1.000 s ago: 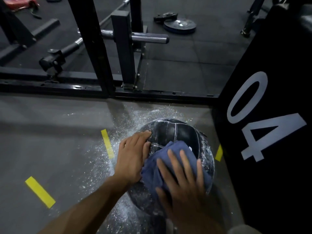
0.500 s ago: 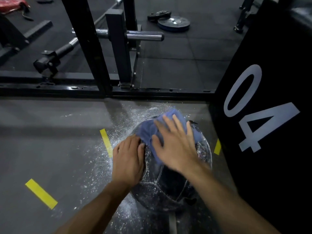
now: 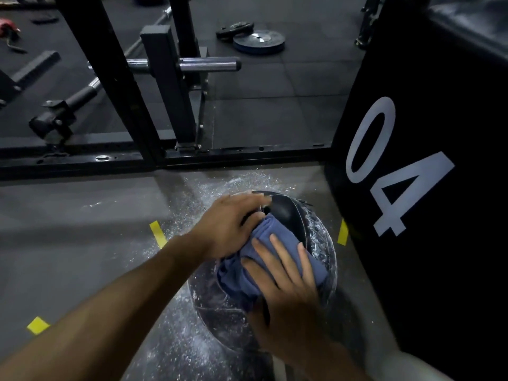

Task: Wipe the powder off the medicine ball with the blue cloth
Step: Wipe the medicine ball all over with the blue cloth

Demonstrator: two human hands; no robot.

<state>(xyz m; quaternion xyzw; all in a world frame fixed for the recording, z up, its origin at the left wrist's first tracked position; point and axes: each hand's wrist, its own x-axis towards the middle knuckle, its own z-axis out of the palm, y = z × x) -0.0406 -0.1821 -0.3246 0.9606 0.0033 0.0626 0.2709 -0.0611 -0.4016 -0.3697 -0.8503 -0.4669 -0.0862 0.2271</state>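
Nearer now: cloth (image 3: pixel 270 261) half under right hand (image 3: pixel 286 292)

Right hand (image 3: pixel 286 292) dragged the blue cloth (image 3: pixel 264 259) back from the medicine ball's (image 3: pixel 286 213) 12 o'clock crown toward 6 o'clock, baring dark leather up top. Left hand (image 3: pixel 228 226) shifted from the 9 o'clock flank up toward 11 o'clock.

Both hands worked on a dusty medicine ball (image 3: pixel 291 213)

The right hand (image 3: pixel 286 295) pressed the blue cloth (image 3: pixel 264 243) flat against it; the left hand (image 3: pixel 228 224), slightly blurred, seemingly steadied its top amid white powder (image 3: pixel 176 347) on the floor (image 3: pixel 68 243).
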